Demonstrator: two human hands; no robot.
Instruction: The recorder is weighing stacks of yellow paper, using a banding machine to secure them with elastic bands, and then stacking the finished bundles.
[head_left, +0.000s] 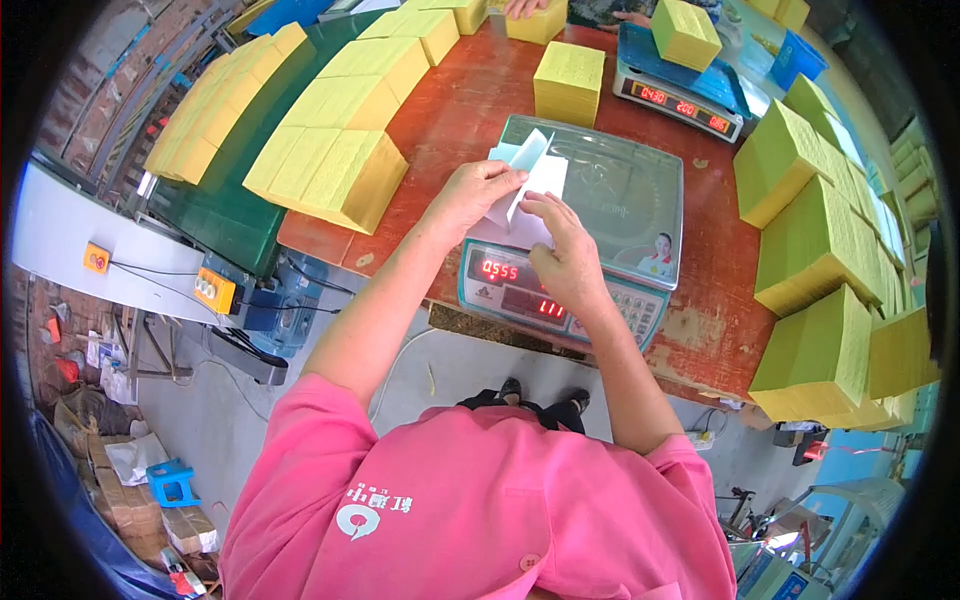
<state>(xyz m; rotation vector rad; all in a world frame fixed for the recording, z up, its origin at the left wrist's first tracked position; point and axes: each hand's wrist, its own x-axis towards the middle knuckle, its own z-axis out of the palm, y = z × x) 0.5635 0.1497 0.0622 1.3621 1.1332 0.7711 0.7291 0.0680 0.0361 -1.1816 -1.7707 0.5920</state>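
My left hand [470, 198] pinches a small bunch of white and pale blue paper slips [534, 150] between thumb and fingers. The slips stand fanned apart above the left side of a digital scale [625, 190]. Close beside them, my right hand [568, 248] has its fingers bent and apart, with the fingertips at the edge of the slips; whether they press on the paper is hard to see. Beneath both hands, the scale has a clear-covered pan and lit red digits on its front panel, partly hidden by my right hand.
Yellow paper stacks [340, 175] line the left of the red table [450, 110], and more yellow stacks [815, 240] crowd the right. A single yellow block [568, 80] stands behind the scale. A second scale [680, 85] carries another block. Another person's hand [525, 8] rests on a far stack.
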